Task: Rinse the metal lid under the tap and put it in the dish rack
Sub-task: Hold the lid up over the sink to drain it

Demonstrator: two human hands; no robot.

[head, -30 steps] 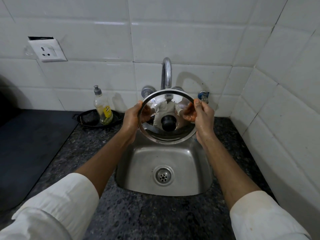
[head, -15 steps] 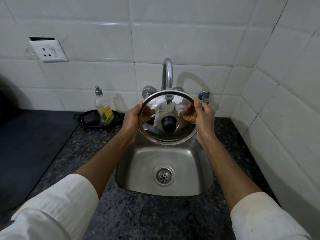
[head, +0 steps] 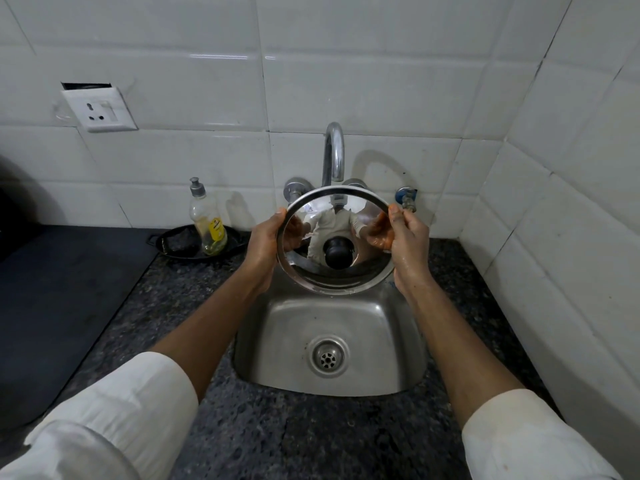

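Over sink (head: 346, 327), both hands (head: 263, 244) gripping lid (head: 346, 282), seemingly wet

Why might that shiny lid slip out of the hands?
The lid looks like smooth polished metal, and the right hand glistens as if wet, so it is probably slippery. Both hands pinch only its thin rim, the left hand opposite, so the grip is likely small. It seems stiff, and if dropped might clatter into the sink.

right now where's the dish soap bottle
In the head view the dish soap bottle stands upright at the back left, on a dark tray against the tiled wall, left of the tap.
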